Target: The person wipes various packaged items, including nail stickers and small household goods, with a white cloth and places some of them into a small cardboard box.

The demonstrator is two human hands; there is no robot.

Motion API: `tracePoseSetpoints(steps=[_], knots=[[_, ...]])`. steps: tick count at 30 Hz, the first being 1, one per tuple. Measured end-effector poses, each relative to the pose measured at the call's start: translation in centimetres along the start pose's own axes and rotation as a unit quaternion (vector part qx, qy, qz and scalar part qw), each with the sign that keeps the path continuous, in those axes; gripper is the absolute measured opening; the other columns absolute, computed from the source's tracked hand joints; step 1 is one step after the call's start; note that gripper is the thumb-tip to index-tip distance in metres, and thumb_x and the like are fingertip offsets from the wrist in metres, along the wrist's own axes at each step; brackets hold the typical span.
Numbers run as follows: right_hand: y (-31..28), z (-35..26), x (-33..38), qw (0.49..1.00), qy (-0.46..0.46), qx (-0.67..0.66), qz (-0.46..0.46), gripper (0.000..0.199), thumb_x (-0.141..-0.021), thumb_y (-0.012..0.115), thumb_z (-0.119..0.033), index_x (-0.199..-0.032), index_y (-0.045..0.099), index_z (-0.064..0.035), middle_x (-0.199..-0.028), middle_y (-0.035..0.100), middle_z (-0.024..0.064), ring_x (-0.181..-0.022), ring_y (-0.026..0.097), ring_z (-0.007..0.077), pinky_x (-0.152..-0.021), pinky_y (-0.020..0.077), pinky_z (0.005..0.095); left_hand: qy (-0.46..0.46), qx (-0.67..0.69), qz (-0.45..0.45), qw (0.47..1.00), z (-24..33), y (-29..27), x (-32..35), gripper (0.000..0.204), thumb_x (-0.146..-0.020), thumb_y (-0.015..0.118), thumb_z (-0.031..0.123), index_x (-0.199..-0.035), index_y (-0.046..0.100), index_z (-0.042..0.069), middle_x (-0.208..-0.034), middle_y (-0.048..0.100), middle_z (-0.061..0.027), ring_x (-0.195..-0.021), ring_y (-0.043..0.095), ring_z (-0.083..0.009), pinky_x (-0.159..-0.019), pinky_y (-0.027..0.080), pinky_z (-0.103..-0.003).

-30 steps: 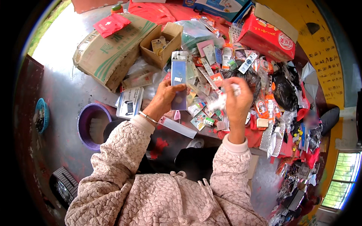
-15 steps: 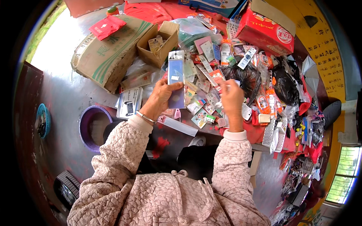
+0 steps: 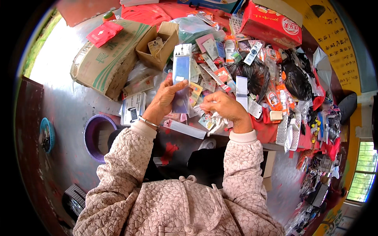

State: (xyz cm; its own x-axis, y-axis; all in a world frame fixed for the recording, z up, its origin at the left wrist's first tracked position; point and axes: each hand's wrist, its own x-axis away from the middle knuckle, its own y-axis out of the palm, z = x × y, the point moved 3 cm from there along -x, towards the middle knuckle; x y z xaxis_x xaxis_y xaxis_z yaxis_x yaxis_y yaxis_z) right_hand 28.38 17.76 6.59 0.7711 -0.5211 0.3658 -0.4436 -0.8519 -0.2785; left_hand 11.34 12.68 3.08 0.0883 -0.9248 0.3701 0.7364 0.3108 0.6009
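My left hand [image 3: 163,100] holds a long clear blister packet [image 3: 181,74] with a blue-grey insert, upright over the pile of small goods. My right hand [image 3: 225,108] is closed on a crumpled clear plastic wrapper [image 3: 215,121] that hangs below its fingers, just right of the packet's lower end. A silver bangle sits on my left wrist. Both sleeves are pink and quilted.
Several small packaged items [image 3: 220,67] cover a red cloth. A small open carton [image 3: 157,44] and a big flattened carton [image 3: 108,59] lie at the left, a red box [image 3: 271,21] behind. Black plastic bags [image 3: 275,76] are at the right. A purple basin [image 3: 96,135] stands on the floor.
My right hand came down from chest height, where it held the clear wrapper up, to the pile's near edge. The left hand kept the packet upright and shifted slightly.
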Motion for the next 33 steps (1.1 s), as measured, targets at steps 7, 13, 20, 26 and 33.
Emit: tracePoseSetpoints(steps=[7,13,20,26,33], knots=[[-2.4,0.7,0.7,0.987,-0.141,0.073,0.023,0.025,-0.079,0.057,-0.021,-0.064,0.060,-0.0015,-0.062,0.058,0.0032,-0.062,0.052,0.0104,-0.061,0.0411,0.0276,-0.017,0.019,0.103,0.994,-0.6,-5.0,-3.5,0.022,-0.082,0.056,0.031,-0.084,0.058,0.009,-0.073,0.059,-0.0009,-0.062,0.056,-0.0150,-0.056,0.046,-0.027],[-7.4,4.8,10.3,0.874,-0.080,-0.346,0.333,0.021,-0.083,0.058,-0.024,-0.078,0.061,-0.0045,-0.067,0.058,0.0025,-0.059,0.053,0.0101,-0.054,0.0427,0.0246,-0.012,0.058,0.076,0.995,-0.6,-5.4,-3.9,0.019,-0.086,0.054,0.018,-0.098,0.055,0.003,-0.090,0.060,-0.0094,-0.084,0.059,-0.0220,-0.076,0.050,-0.037],[4.2,28.4,27.0,0.594,0.030,-0.569,0.568,0.023,-0.083,0.059,-0.027,-0.087,0.057,-0.0046,-0.076,0.059,0.0060,-0.065,0.057,0.0155,-0.061,0.0477,0.0258,-0.056,-0.023,0.046,0.997,-2.0,-3.5,-2.5,0.018,-0.085,0.054,0.015,-0.098,0.054,0.003,-0.092,0.061,-0.0095,-0.079,0.061,-0.0208,-0.071,0.052,-0.032],[12.6,38.0,34.0,0.437,0.144,-0.662,0.592,0.029,-0.087,0.052,-0.029,-0.089,0.059,-0.0018,-0.075,0.059,0.0066,-0.064,0.056,0.0176,-0.056,0.0465,0.0300,-0.073,-0.041,0.060,0.995,-3.9,-5.7,-3.6,0.018,-0.085,0.054,0.017,-0.095,0.055,0.002,-0.089,0.061,-0.0082,-0.077,0.060,-0.0195,-0.068,0.051,-0.030],[8.9,40.0,37.7,0.667,0.286,-0.399,0.561,0.025,-0.082,0.049,-0.010,-0.102,0.059,0.0014,-0.096,0.062,0.0129,-0.087,0.059,0.0234,-0.078,0.0453,0.0303,-0.075,-0.068,0.095,0.990,-5.4,-5.2,-3.7,0.016,-0.085,0.054,0.019,-0.090,0.056,0.003,-0.083,0.061,-0.0054,-0.071,0.059,-0.0171,-0.064,0.050,-0.028]])
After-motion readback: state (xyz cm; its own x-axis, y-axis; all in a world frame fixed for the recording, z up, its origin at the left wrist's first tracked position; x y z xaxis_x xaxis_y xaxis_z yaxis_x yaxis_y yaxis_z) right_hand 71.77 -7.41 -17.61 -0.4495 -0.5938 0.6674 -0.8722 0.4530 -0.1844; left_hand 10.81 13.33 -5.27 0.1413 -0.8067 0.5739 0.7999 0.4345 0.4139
